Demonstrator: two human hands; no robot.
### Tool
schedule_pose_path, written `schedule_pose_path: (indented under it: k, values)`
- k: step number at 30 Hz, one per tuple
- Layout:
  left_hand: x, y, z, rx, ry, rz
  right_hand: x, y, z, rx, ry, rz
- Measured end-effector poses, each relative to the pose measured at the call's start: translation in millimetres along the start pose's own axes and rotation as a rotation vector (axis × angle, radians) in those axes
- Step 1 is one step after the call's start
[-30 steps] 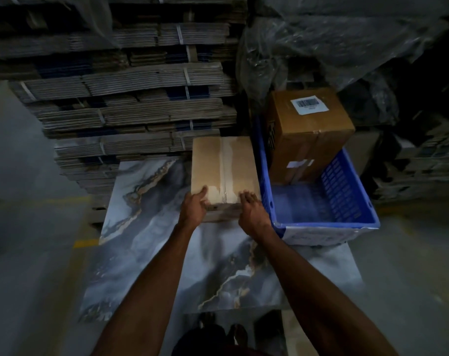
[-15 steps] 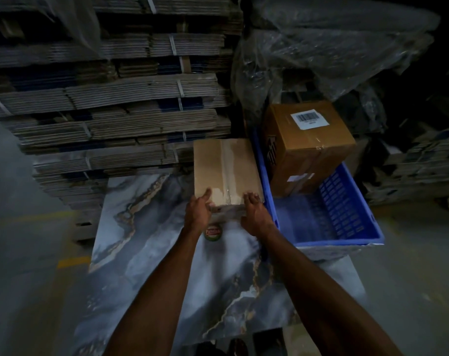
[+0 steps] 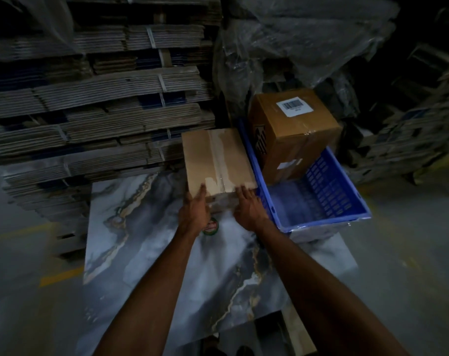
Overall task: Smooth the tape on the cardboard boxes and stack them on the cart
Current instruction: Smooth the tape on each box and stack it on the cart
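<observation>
A flat cardboard box (image 3: 215,160) with a strip of clear tape down its middle lies on the marbled table (image 3: 167,253), against the blue crate. My left hand (image 3: 194,210) clasps the box's near left corner, thumb on top. My right hand (image 3: 249,208) presses the near right edge, fingers spread over the front face. A taller brown box (image 3: 292,132) with a barcode label stands in the blue plastic crate (image 3: 328,201). A roll of tape (image 3: 211,227) peeks out under my left wrist.
Bundled stacks of flattened cardboard (image 3: 102,111) rise behind the table. Plastic-wrapped goods (image 3: 295,42) loom behind the crate, and more flattened stacks (image 3: 411,140) sit at the right. Grey floor with a yellow line (image 3: 59,277) lies to the left.
The box's near end has lifted a little, uncovering the tape roll beneath my left wrist. Both hands have slid from the top edge down around the near corners.
</observation>
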State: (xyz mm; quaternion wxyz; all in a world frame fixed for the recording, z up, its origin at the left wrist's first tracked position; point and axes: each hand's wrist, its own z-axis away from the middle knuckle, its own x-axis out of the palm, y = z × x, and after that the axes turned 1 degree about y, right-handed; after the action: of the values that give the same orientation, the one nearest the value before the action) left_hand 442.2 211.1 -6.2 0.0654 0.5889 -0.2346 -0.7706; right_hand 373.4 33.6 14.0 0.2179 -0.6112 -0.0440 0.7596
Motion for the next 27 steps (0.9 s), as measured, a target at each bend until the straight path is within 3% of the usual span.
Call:
schedule_pose_path:
  k: [5,18,27]
  values:
    - [9,0,57,0.076,-0.046,-0.203,12,0,54,-0.028,-0.002,-0.025]
    - [62,49,258,0.285,-0.21,-0.09,73,61,288,0.017,0.237,-0.172]
    - [154,95,400,0.529,-0.511,-0.146,147,128,471,0.39,0.249,-0.385]
